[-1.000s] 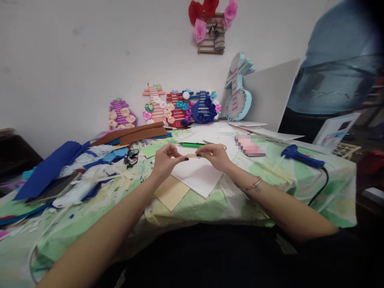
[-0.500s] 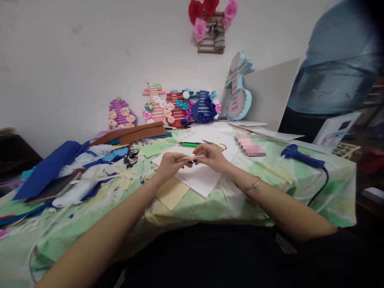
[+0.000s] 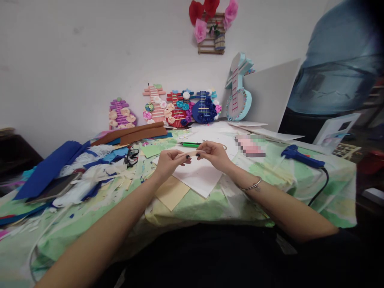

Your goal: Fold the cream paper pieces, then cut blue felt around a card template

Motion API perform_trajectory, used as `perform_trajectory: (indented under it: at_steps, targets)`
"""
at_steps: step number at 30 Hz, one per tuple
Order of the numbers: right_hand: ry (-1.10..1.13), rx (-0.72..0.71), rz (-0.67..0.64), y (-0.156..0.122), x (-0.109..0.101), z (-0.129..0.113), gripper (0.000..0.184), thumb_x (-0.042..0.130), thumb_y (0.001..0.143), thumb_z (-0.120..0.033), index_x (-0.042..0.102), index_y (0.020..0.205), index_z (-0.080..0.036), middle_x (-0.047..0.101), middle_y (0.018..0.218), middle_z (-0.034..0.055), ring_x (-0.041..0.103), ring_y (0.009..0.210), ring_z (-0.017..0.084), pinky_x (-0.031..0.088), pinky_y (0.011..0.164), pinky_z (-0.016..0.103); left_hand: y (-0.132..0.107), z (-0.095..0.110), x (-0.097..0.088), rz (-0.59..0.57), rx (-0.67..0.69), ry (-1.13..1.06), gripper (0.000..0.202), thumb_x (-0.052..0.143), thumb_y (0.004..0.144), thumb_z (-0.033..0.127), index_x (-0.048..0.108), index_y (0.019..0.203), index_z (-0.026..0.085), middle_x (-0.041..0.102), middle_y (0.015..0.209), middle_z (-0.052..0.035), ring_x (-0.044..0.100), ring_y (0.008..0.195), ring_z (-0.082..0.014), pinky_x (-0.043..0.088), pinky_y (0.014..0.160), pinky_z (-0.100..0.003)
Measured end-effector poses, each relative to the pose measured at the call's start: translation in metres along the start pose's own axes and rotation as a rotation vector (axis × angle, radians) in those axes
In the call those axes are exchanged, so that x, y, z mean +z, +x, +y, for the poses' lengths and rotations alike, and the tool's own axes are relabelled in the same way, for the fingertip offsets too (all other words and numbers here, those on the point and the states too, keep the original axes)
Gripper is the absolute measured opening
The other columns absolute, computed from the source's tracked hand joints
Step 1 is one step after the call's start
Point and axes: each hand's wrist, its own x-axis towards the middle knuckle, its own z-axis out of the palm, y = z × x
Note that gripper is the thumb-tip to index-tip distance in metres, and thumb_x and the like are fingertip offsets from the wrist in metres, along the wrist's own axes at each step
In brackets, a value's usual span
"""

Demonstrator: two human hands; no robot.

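Above the white sheet [image 3: 200, 182], my left hand [image 3: 170, 163] pinches one end of a narrow pale strip [image 3: 193, 153]. The strip's other end sits between the fingers of my right hand [image 3: 213, 156]. It looks like paper, though its material is hard to make out. A tan square of paper [image 3: 172, 194] lies partly under the white sheet, near the table edge. Behind my hands rests a green pen [image 3: 189, 144]. My right hand covers most of a pair of scissors [image 3: 225, 147], leaving a bit of handle visible.
On the right lies a blue glue gun [image 3: 303, 156], its cord hanging off the edge. A blurred pink object [image 3: 250, 145] is nearer. Blue sheets [image 3: 51, 168], a phone [image 3: 54, 188] and scraps crowd the left. Decorated paper instruments [image 3: 177, 106] stand against the wall.
My hands have moved slightly apart, so more of the pale strip shows between them. My right hand has shifted a little right and now hides most of the scissors.
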Motion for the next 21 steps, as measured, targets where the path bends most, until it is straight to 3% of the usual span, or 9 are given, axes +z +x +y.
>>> perform_trajectory:
  at_steps: [10, 14, 21]
  targets:
    - [-0.006, 0.021, 0.017, -0.0003, -0.0009, -0.0017, 0.023, 0.071, 0.070, -0.030, 0.064, 0.083, -0.013, 0.070, 0.070, 0.0057, 0.070, 0.066, 0.019, 0.055, 0.063, 0.030, 0.0022, -0.0013, -0.0002, -0.001, -0.043, -0.077, 0.034, 0.075, 0.068, 0.038, 0.070, 0.086, 0.010, 0.074, 0.072, -0.0115, 0.072, 0.070, -0.0249, 0.055, 0.059, -0.030]
    - [-0.011, 0.012, 0.021, 0.0006, -0.0028, -0.0021, 0.018, 0.063, 0.073, -0.024, 0.064, 0.086, -0.013, 0.071, 0.076, 0.0069, 0.071, 0.071, 0.020, 0.056, 0.068, 0.032, 0.0028, -0.0027, -0.0005, 0.001, -0.044, -0.089, 0.036, 0.075, 0.068, 0.040, 0.067, 0.087, 0.010, 0.074, 0.072, -0.0115, 0.072, 0.070, -0.0251, 0.055, 0.059, -0.030]
    - [-0.135, -0.034, -0.071, -0.0026, -0.0023, -0.0072, 0.029, 0.065, 0.074, -0.025, 0.065, 0.101, -0.016, 0.071, 0.095, 0.0077, 0.067, 0.092, 0.020, 0.052, 0.079, 0.032, -0.0012, 0.0006, 0.0039, -0.078, -0.040, -0.065, 0.034, 0.074, 0.070, 0.037, 0.065, 0.089, 0.010, 0.074, 0.073, -0.0103, 0.072, 0.073, -0.0236, 0.055, 0.062, -0.029]
